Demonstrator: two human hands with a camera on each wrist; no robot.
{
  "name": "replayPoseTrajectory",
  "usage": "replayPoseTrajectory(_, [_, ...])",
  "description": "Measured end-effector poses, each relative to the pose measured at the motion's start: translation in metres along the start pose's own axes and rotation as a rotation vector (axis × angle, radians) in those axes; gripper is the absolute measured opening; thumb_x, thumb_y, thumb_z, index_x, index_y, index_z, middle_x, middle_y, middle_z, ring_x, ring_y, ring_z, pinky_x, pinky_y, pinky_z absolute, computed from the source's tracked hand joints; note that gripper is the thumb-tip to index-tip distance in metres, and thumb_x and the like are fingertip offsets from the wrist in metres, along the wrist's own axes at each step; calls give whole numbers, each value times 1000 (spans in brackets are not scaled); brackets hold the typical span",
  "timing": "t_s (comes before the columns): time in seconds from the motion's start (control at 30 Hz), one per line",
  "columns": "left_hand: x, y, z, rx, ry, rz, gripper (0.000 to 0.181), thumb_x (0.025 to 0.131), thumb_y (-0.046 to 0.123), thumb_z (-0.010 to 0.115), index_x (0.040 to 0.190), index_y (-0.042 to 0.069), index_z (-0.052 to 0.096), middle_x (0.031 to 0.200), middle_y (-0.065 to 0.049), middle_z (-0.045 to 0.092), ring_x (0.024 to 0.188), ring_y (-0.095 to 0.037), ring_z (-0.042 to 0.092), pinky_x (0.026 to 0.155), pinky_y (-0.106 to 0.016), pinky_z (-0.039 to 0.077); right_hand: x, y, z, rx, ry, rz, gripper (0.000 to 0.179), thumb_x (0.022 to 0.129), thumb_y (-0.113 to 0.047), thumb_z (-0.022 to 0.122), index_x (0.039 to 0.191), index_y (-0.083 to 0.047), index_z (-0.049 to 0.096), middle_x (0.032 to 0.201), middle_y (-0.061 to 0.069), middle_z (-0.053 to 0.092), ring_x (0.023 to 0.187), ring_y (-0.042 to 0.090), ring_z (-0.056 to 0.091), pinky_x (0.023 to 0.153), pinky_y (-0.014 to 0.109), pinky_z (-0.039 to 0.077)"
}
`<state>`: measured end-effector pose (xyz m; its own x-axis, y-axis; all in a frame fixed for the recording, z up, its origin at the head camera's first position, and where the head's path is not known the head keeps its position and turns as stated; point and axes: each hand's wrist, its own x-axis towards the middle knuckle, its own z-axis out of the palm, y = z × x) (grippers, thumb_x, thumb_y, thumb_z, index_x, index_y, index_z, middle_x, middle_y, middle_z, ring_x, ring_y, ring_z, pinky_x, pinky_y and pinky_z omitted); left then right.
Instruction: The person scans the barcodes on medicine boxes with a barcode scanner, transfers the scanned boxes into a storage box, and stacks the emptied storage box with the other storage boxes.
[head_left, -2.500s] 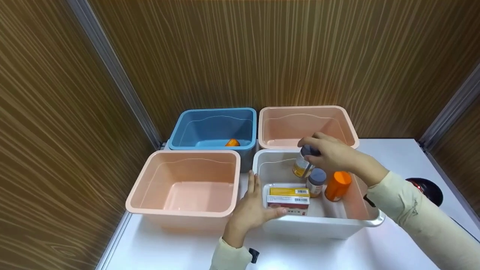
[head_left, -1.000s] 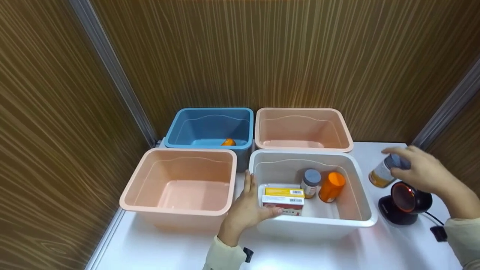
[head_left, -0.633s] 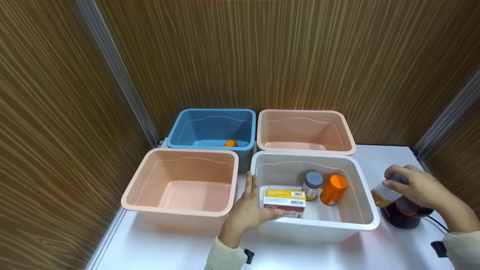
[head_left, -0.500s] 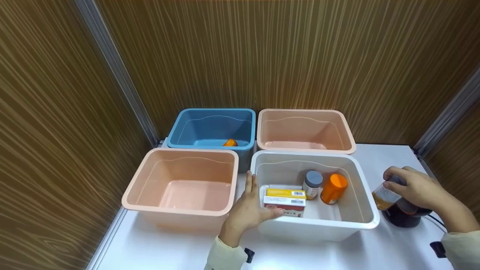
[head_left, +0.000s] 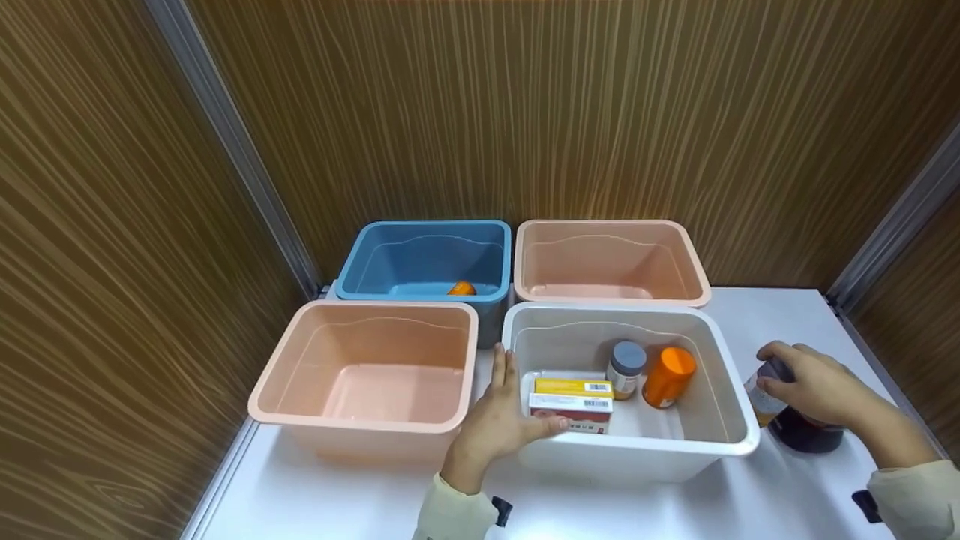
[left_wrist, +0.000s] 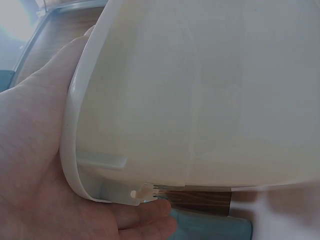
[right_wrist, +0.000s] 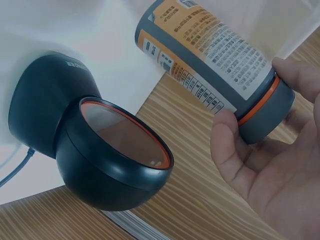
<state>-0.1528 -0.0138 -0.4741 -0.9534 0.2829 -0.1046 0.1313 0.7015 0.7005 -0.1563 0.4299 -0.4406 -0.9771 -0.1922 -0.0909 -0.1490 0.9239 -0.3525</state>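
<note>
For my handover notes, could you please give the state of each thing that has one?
Held bottle: capped, tilted
Grey-capped bottle: standing
Orange bottle: standing
Yellow box: looks closed
Red-white box: looks closed
White bin: lidless, occupied
Blue bin: lidless, occupied
Front peach bin: lidless
Rear peach bin: lidless
Black device: corded

Wood-grain panels [head_left: 570,112]; seemingly metal strips [head_left: 236,142]
</note>
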Motion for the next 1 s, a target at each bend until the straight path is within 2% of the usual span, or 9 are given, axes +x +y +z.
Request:
replayPoseTrajectory(0.13, [0,0,1,-10,-8,-13,133,70,71,79,164,14,5,169,-1,-13,145,-39,31,106,-56,40,-2,1,1,-4,-5,3,44,94,-25,68,129,-3,54,111,36,56,95,53,59,68,65,53])
replayPoseTrajectory(0.33, [0,0,1,1,12,5,130,72,68,80,163,10,8,169,-4,-10,143,-39,33,106,-55,42,-2,2,-3,-42,24,-29,42,93,-24,69,129,-7,54,111,34,58,97,53,60,72,68,51])
replayPoseTrajectory(0.53, [0,1,0,3,12,9,130,72,67,81,163,11,8,169,-2,-12,144,-38,33,106,-54,42,-4,-2,-10,-56,35,-60,40,91,-19,70,128,-7,59,113,34,57,93,49,61,68,66,51])
replayPoseTrajectory(0.77, [-1,-2,0,4,13,26,130,72,69,79,163,9,7,169,-7,-10,144,-40,33,106,-56,41,-5,-6,-16,-21,28,-58,25,101,-34,63,114,-13,63,108,24,59,90,41,61,65,56,53])
replayPoseTrajectory(0.83, [-1,-1,0,2,11,28,131,72,69,79,163,9,7,169,-8,-10,144,-40,32,108,-56,39,-6,-6,-17,-21,31,-64,22,101,-32,63,112,-13,63,105,20,59,88,37,61,65,53,53])
replayPoseTrajectory(0.9, [-1,-1,-1,3,8,29,131,72,71,78,163,9,7,169,-7,-11,145,-39,31,109,-55,38,-6,-6,-17,-21,35,-59,21,99,-27,65,113,-12,62,104,21,59,87,37,61,65,53,53])
replayPoseTrajectory(1.0, [-1,-1,-1,4,6,29,131,72,72,78,163,10,6,168,-6,-12,145,-40,31,109,-55,38,-6,-7,-19,-9,26,-33,32,96,-22,66,122,-6,58,107,28,58,88,40,61,64,52,54])
